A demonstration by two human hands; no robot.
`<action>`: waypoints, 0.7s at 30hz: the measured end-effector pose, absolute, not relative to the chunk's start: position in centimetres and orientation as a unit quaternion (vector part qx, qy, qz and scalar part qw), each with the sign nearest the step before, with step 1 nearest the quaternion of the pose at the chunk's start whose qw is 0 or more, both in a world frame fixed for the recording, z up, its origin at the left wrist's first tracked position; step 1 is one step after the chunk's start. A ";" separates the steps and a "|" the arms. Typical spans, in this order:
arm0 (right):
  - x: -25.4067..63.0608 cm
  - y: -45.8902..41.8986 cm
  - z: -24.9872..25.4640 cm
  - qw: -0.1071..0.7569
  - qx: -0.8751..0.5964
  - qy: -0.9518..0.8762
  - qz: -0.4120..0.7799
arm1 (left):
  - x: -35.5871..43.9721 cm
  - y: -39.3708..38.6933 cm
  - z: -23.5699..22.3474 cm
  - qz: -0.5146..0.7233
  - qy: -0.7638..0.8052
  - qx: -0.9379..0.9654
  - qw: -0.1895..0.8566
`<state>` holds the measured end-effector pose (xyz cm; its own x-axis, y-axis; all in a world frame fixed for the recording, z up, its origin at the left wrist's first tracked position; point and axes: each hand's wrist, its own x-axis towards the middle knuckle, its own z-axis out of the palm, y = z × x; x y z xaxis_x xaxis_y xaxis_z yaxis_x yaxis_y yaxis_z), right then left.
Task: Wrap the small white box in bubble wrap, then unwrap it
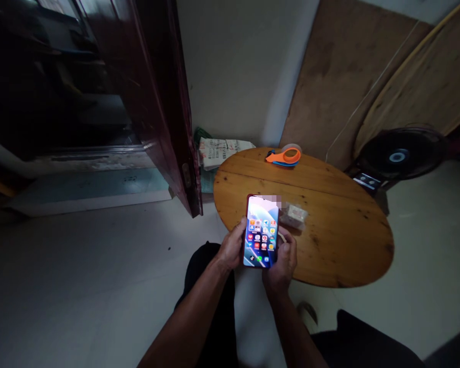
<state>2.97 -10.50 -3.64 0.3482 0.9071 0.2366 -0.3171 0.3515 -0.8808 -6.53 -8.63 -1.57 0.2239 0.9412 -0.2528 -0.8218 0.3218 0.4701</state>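
Note:
A smartphone (261, 232) with a lit screen full of app icons is held upright between both hands, over the near edge of a wooden table (341, 235). My left hand (233, 245) grips its left side, thumb along the edge. Around the lower right side wraps my right hand (283, 260), its thumb near the screen's edge. The fingers behind the phone are hidden. Just right of the phone, a small clear-wrapped packet (294, 215) lies on the table. Its contents are too blurred to tell.
An orange and blue tape dispenser (285, 157) rests at the table's far edge. Behind the table's left end lies a printed white sack (224, 151). A dark red door (164, 102) stands at left, a black round fan-like device (398, 156) at right. My knees are below the table.

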 end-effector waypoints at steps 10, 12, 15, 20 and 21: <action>3.0 -10.5 -3.6 0.726 -0.390 -0.403 0.397 | -6.5 -8.6 -1.5 0.561 0.244 0.123 0.782; 3.0 -10.5 -3.5 0.727 -0.389 -0.399 0.402 | -6.5 -8.6 -1.5 0.561 0.245 0.124 0.781; 3.0 -10.5 -3.4 0.723 -0.383 -0.393 0.419 | -6.5 -8.6 -1.5 0.559 0.246 0.123 0.782; 3.1 -10.5 -3.3 0.720 -0.393 -0.385 0.423 | -6.5 -8.6 -1.7 0.560 0.243 0.122 0.783; 3.1 -10.5 -3.3 0.721 -0.395 -0.381 0.424 | -6.5 -8.7 -1.7 0.561 0.240 0.124 0.782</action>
